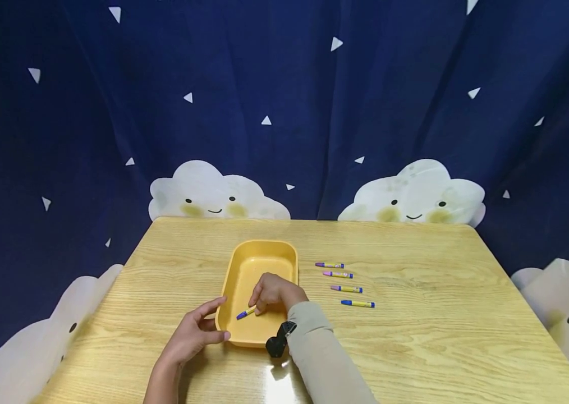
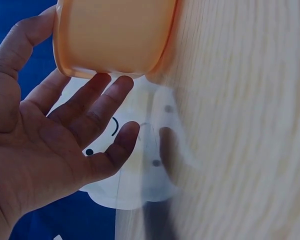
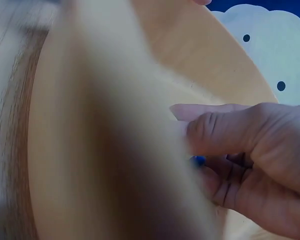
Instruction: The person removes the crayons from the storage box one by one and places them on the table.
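Inside the yellow plastic tray (image 1: 236, 269), my right hand (image 1: 271, 292) pinches a crayon (image 1: 246, 312) with a yellow wrapper. Its blue tip points to the left, low over the tray floor; the fingers hide the other end. A bit of blue (image 3: 198, 160) shows between the fingers in the right wrist view. My left hand (image 1: 193, 334) grips the tray's near left side, thumb and forefinger at the rim. In the left wrist view, other fingertips of the left hand (image 2: 65, 130) are at the tray's outer wall (image 2: 115, 40).
Right of the tray, several crayons lie in a slanting column: a dark purple one (image 1: 330, 265), a pink one (image 1: 338, 274), a pale purple one (image 1: 347, 289) and a blue one (image 1: 357, 303). The wooden table (image 1: 441, 336) ends at a dark blue curtain (image 1: 244, 73).
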Available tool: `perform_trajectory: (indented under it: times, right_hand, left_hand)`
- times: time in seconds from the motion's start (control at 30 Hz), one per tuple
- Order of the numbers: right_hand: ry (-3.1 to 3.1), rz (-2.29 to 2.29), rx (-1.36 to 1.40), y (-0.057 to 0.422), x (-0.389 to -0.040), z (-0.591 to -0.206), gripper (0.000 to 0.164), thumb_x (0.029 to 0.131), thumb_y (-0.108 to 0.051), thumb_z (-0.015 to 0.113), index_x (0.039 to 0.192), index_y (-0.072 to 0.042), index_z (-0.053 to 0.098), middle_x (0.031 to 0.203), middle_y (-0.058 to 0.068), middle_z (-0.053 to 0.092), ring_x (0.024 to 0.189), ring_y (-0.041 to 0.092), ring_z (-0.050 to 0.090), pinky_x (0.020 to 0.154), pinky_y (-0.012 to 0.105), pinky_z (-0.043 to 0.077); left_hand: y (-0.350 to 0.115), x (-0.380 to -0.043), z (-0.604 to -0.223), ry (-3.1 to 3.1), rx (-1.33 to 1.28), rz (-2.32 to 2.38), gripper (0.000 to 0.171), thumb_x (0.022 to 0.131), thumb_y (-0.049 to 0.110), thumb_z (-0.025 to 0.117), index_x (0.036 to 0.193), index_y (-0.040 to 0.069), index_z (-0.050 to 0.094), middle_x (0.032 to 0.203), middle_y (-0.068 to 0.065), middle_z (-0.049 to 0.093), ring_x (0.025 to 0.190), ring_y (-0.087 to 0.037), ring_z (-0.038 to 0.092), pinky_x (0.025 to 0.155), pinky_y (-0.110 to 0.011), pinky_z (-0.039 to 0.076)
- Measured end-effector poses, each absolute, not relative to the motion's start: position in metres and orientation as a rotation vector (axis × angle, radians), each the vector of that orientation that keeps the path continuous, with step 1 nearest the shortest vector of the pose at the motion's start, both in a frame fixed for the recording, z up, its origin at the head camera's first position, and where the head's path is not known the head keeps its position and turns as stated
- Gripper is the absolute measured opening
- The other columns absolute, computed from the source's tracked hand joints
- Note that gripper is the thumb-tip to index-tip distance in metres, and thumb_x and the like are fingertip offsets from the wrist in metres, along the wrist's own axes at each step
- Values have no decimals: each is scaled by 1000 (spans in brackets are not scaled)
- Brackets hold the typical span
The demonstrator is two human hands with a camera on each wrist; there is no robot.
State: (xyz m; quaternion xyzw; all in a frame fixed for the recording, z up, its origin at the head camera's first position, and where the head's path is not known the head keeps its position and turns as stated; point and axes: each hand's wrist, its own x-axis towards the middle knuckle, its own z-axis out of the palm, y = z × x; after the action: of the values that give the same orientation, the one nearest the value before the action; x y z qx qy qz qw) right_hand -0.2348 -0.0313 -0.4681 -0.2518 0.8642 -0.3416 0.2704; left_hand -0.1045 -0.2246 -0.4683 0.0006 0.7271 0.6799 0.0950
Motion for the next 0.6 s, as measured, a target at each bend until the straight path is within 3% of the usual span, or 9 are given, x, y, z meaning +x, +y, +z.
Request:
perform_trajectory:
  times: [0.27, 0.6]
  right_hand:
    - [2366, -871, -720, -31, -234, -467, 11, 68, 3, 79, 71, -6, 74, 62, -4, 64, 60, 5, 45, 61, 18, 38]
    - [2339, -851, -721, -27, -238, -457, 8, 73, 0, 74, 71, -8, 72, 65, -6, 65, 64, 6, 47, 64, 19, 37]
  left_hand:
    - [-224, -103, -468, 2140, 7, 2042, 77, 70, -5, 76, 138, -2, 40, 138, -27, 36, 104, -38, 57, 77, -30, 48]
    - [-223, -104, -468, 2146, -9, 2031, 76, 69, -5, 77, 137, -2, 42, 137, -27, 36, 102, -36, 58, 76, -31, 49]
